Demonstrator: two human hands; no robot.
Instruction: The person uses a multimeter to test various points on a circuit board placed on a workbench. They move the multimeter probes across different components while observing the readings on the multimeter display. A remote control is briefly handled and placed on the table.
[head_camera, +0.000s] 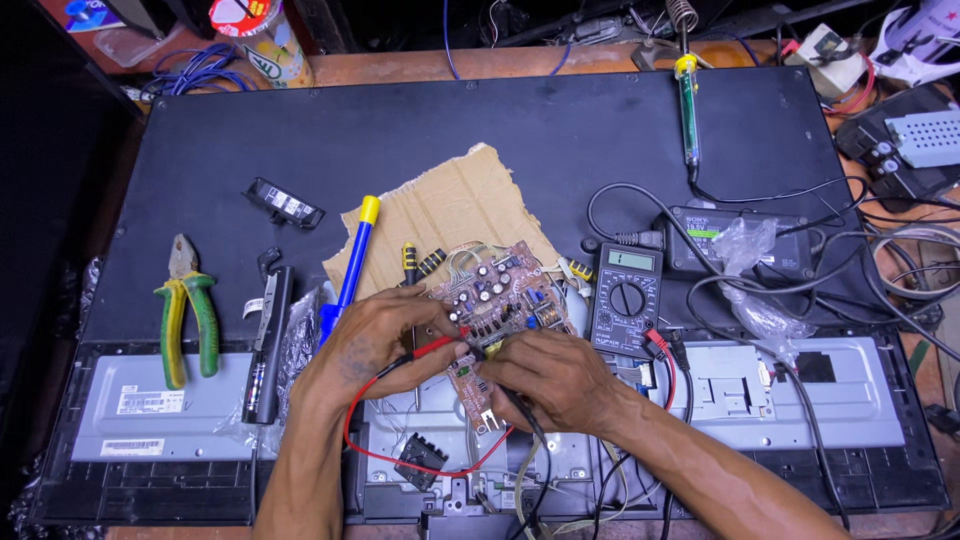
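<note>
Two hands (470, 365) probing circuit board (497, 300), multimeter (625, 297) beside, pliers (187, 310) left

Taking the torn cardboard sheet (455, 205) as your landmark: green-and-yellow pliers (186, 306) are lying well to its left, with a black bar-shaped part (268, 345) resting between them. A blue tool with a yellow cap (351, 265) is leaning against the cardboard's left edge. To its right, a black power adapter (738, 240) is sitting, and farther up on that side a green-handled soldering iron (688, 105) is resting.
</note>
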